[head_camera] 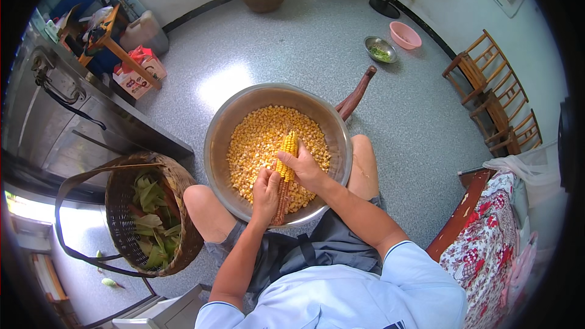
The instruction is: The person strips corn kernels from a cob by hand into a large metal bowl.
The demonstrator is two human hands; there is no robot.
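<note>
A wide metal basin (pixel 220 114) stands in front of me between my knees, with loose yellow corn kernels (pixel 256 132) spread over its bottom. Above the kernels, my right hand (pixel 307 171) grips an ear of corn (pixel 289 144), its thumb lying across the yellow rows. Fingers of my left hand (pixel 266 194) press against the lower left side of the same ear. Below the yellow rows runs a reddish, bare cob length (pixel 281 201), reaching to the basin's near rim; whether it belongs to the same ear I cannot tell.
Left of my knee stands a woven basket (pixel 189 219) holding green husks (pixel 153 233). Beyond the basin lies a brown wooden piece (pixel 358 93). Farther off are a metal bowl (pixel 381 41), a pink basin (pixel 404 32) and wooden chairs (pixel 496 105). A bed (pixel 480 224) is at right.
</note>
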